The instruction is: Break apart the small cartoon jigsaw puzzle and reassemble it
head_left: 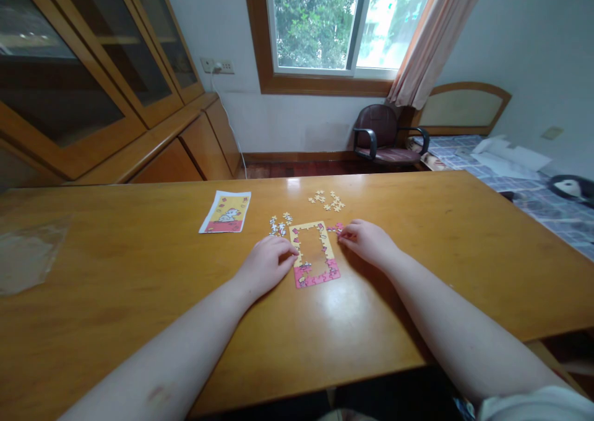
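Note:
A small jigsaw frame lies on the wooden table: a yellow and pink border with a bare middle. My left hand rests at its left edge, fingers curled and touching the border. Beside its top right corner, my right hand pinches a pink puzzle piece. Loose pieces lie in a small cluster just above the left hand and in a second cluster farther back. A printed picture card showing the finished image lies to the left.
A clear plastic bag lies at the table's left end. Behind the table stand a wooden cabinet with glass doors, a dark red armchair under the window, and a bed with papers on the right.

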Available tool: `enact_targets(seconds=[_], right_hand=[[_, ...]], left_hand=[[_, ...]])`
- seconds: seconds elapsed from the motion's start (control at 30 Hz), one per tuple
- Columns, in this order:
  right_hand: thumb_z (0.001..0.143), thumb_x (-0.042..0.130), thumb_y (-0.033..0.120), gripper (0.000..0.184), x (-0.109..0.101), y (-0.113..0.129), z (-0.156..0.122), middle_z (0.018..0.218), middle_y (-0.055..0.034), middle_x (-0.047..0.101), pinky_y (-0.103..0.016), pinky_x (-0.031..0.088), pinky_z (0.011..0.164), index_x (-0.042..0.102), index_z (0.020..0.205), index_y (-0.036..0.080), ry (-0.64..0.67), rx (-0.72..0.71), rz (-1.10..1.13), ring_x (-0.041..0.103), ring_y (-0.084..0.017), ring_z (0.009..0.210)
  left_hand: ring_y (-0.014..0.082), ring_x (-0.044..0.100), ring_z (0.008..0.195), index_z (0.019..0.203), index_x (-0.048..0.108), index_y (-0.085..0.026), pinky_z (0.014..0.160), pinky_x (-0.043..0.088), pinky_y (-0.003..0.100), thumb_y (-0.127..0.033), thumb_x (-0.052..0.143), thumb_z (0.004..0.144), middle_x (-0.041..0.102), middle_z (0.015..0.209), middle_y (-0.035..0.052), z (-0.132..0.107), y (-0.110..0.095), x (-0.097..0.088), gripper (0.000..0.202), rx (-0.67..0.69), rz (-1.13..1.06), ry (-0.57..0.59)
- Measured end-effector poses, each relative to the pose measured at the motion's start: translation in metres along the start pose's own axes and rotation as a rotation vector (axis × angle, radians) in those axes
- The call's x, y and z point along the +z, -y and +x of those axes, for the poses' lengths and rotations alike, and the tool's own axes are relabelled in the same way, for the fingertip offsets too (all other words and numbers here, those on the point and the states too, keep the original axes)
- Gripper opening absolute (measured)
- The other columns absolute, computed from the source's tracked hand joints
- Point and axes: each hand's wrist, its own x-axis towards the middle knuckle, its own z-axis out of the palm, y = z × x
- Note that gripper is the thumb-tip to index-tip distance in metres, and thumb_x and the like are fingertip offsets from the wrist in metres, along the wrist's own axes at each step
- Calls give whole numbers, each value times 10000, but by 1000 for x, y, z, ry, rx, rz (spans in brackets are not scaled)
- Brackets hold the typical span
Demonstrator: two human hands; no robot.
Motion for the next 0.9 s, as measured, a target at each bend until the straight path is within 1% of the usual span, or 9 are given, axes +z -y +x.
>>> enact_targets(seconds=[0.07, 0.2, 0.33, 0.43, 0.6, 0.67, 0.73, 0.83, 0.9], right_hand=[[830, 606, 296, 134, 1, -1, 0, 865, -33, 665, -238, 432, 648, 731, 817, 248, 28, -8, -12, 615, -149, 749], [814, 613, 274, 129, -5, -7, 1, 843, -33, 664, -244, 430, 662, 737, 787, 248, 67, 35, -54, 615, -156, 743], [812, 610, 284, 131, -11, -11, 2, 847, -49, 666, -248, 425, 659, 720, 774, 223, 39, 88, -55, 601, -162, 751], [810, 622, 306, 123, -7, -11, 3, 898, -46, 671, -248, 426, 682, 707, 828, 219, -11, 103, -16, 600, -164, 787], [807, 636, 314, 117, 3, -10, 5, 896, -31, 675, -250, 435, 705, 704, 858, 234, 14, 61, 9, 607, -163, 797], [824, 619, 320, 136, 4, -10, 5, 924, -38, 679, -256, 445, 710, 701, 885, 230, -10, 53, 11, 613, -167, 804], [858, 578, 323, 180, 5, -8, 5, 988, -53, 681, -267, 458, 751, 695, 949, 221, -44, 1, 19, 620, -173, 852], [889, 540, 308, 250, 7, -5, 6, 1175, -81, 638, -317, 435, 907, 678, 1076, 215, -58, -175, -8, 591, -201, 1028], [884, 557, 316, 280, 10, -4, 7, 1256, -95, 595, -364, 409, 961, 671, 1120, 218, -49, -255, -50, 559, -227, 1095]], left_hand=[[196, 610, 861, 816, 687, -225, 813, 484, 361, -261, 550, 827, 695, 873, 31, 0, -1, 0, 142, -6, 4, 6], [195, 606, 861, 823, 685, -223, 815, 482, 366, -267, 548, 832, 695, 870, 29, 1, -3, -1, 144, -16, 4, 15], [192, 601, 865, 826, 682, -220, 824, 476, 364, -263, 546, 835, 692, 875, 28, 0, -2, 0, 143, -16, -6, 17], [193, 599, 867, 831, 683, -218, 822, 473, 362, -263, 542, 836, 692, 880, 30, 0, -1, 0, 148, -18, -9, 23], [195, 600, 881, 840, 686, -215, 839, 465, 364, -268, 541, 839, 694, 895, 31, 1, -3, -2, 154, -28, 0, 43], [194, 601, 882, 840, 686, -214, 838, 465, 361, -267, 543, 837, 694, 894, 31, 1, -3, -2, 152, -32, 3, 41], [192, 600, 876, 839, 685, -217, 834, 465, 357, -262, 546, 835, 693, 888, 29, 1, -4, -1, 147, -28, 1, 36], [191, 602, 871, 829, 686, -220, 823, 466, 351, -259, 548, 834, 694, 887, 28, 1, -3, -1, 143, -20, 0, 31], [191, 604, 868, 824, 687, -220, 818, 468, 350, -256, 551, 832, 694, 885, 29, 0, -3, 0, 141, -19, 0, 27]])
